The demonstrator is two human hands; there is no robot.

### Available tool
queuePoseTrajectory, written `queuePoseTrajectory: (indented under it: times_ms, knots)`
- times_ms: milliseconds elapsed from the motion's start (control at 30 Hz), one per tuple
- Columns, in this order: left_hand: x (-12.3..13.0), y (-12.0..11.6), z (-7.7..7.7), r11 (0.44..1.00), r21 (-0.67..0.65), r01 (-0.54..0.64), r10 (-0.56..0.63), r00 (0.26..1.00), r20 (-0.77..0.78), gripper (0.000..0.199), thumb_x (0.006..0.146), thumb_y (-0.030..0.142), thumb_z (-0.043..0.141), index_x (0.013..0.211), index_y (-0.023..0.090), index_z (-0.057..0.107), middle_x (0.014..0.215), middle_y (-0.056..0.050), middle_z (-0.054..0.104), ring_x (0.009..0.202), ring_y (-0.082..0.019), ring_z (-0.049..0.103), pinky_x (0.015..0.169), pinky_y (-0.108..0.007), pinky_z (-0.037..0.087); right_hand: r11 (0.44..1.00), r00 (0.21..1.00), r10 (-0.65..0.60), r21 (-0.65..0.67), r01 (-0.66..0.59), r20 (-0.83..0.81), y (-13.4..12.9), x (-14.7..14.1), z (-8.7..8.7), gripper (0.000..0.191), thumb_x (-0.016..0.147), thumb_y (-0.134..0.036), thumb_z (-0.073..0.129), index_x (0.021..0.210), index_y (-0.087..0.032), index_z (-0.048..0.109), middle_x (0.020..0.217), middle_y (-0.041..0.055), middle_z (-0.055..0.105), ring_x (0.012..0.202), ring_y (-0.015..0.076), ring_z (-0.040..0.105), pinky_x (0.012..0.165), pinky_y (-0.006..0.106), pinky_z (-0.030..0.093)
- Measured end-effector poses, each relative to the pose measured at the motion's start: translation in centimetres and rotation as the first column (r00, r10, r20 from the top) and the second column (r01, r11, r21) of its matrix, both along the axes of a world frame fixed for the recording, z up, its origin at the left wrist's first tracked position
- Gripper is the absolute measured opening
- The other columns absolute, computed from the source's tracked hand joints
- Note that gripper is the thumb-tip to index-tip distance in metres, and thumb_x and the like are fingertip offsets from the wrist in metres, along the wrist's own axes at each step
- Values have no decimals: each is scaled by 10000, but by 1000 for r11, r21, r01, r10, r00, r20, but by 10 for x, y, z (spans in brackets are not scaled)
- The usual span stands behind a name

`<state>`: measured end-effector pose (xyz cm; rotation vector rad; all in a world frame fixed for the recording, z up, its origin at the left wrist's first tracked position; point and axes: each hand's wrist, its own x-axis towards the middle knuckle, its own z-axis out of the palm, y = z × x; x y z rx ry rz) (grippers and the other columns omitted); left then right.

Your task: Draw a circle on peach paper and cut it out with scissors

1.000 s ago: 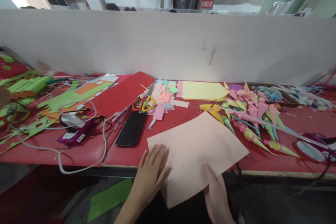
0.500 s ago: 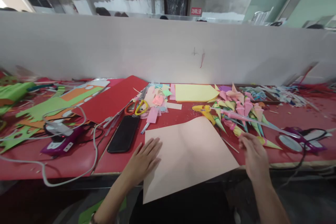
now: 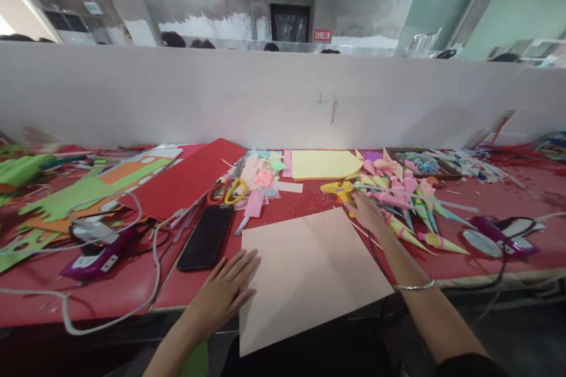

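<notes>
A large pale pink sheet (image 3: 309, 277) lies over the table's front edge. My left hand (image 3: 236, 283) rests flat on its left side, fingers spread. At the sheet's upper right corner, my right hand (image 3: 367, 211) is wrapped round the handle of a yellow glue gun (image 3: 338, 188), whose nozzle end lies by the cones. Pink, yellow and green paper cones (image 3: 409, 194) are heaped just right of that hand. Beyond the sheet lie yellow sheets (image 3: 325, 165).
A black phone (image 3: 206, 238), scissors (image 3: 234, 191) and paper scraps (image 3: 260, 179) lie left of centre. Farther left are a red sheet (image 3: 186, 179), a purple power strip (image 3: 99, 253) and a looping white cable (image 3: 157, 259). A white partition (image 3: 265, 100) stands behind.
My right hand has moved left and away from me, from beside the cones to the glue gun, and taken hold of it. The sheet's raised far edge now lies flatter. The view has tilted slightly.
</notes>
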<state>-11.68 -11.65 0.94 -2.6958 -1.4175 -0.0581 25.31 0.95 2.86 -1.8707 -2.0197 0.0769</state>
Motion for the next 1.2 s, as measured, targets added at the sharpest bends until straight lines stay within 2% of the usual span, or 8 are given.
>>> queuePoseTrajectory:
  times_ms: [100,400,633,833,933,1067,1133,1200]
  knots:
    - [-1,0,-2,1000,11,7,-7,1000,22,552,834,455,320,1331,331,113,1350,34,346,1233,-156,326,979,-317,296,1000,1000,-19,-8,19,-12,-4,0,1,254,827,-290,426,1004,-137,526,977,98,586,935,197,536,761,255,384]
    - [1,0,-3,994,104,28,-31,999,33,568,829,443,351,1335,315,129,1336,39,368,1208,-137,364,968,-273,296,977,975,-210,-15,211,70,-4,4,4,275,842,-312,404,986,-116,532,994,130,570,915,220,549,718,277,383]
    - [3,-2,-2,994,110,18,-21,999,26,556,832,444,344,1335,310,147,1336,36,362,1202,-140,374,962,-278,309,974,964,-219,-28,226,148,-4,-6,8,281,841,-315,402,972,-106,536,992,140,564,873,235,569,665,288,401]
    - [1,-6,2,998,57,-3,2,1000,24,536,832,447,338,1328,310,190,1333,29,369,1202,-156,377,964,-293,325,966,952,-256,69,248,169,-29,-13,16,390,811,-264,432,1169,-110,407,1057,162,543,860,257,572,613,304,411]
    - [-8,-14,-1,997,70,-15,12,999,40,563,814,459,372,1327,313,195,1321,26,392,1190,-165,393,942,-299,358,976,959,-217,65,209,183,-55,-4,9,247,812,-272,419,1000,-152,527,1023,145,549,824,243,572,628,312,412]
    - [-20,-23,-9,994,100,-39,33,998,61,595,799,458,402,1333,301,191,1325,8,391,1185,-180,400,947,-310,361,998,988,-68,-3,69,140,-85,10,-17,158,787,-217,443,887,-164,553,868,95,574,855,227,551,652,298,409]
    - [-22,-25,-11,994,104,-38,31,997,65,597,800,455,402,1335,298,188,1327,7,389,1186,-185,400,950,-315,361,998,992,-66,-13,68,108,-92,12,-25,147,806,-192,400,823,-181,545,827,68,566,806,196,552,620,275,402]
    - [-22,-25,-12,994,106,-34,28,998,62,594,802,452,400,1335,296,189,1324,7,394,1183,-185,403,950,-314,363,995,988,-93,-27,97,120,-94,11,-26,158,809,-174,382,778,-189,536,786,51,557,747,178,547,577,261,389]
